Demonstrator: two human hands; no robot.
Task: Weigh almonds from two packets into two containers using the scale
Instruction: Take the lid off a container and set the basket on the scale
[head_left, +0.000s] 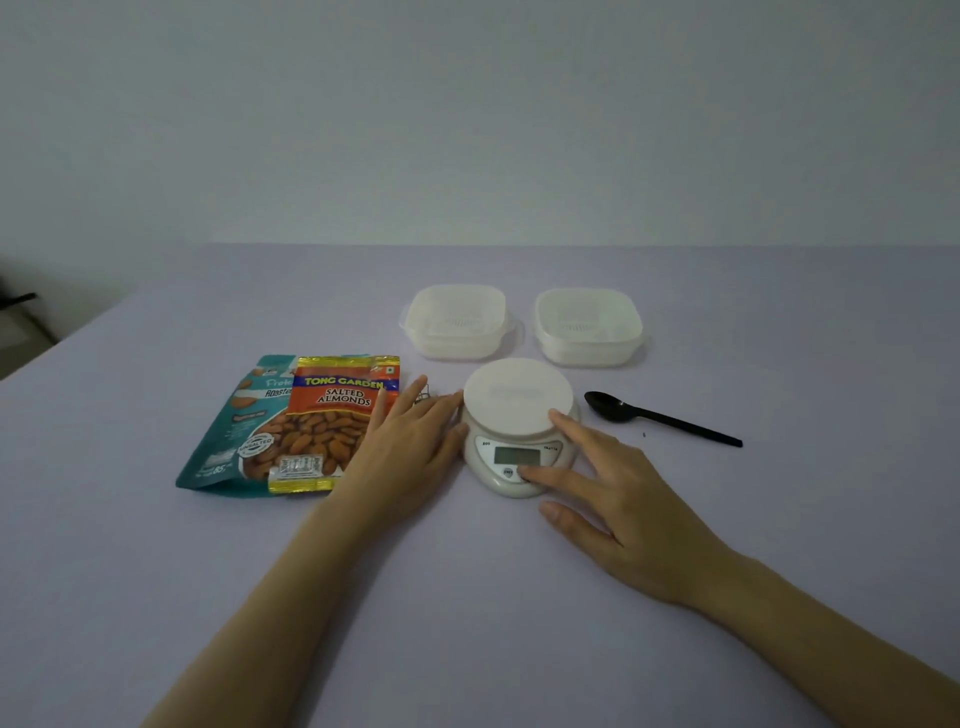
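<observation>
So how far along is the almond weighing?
Only setup done: both translucent square plastic containers look empty, the round white scale bare. Fingers of the right hand touch its button; the left hand rests beside it. Weighing from the orange packet and teal pouch remains.

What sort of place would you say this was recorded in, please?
Probably a home or a plainly staged tabletop, though I cannot tell which. A table covered in pale lilac stands against a bare wall. On it are a small kitchen scale, an orange almond packet and a black spoon.
</observation>
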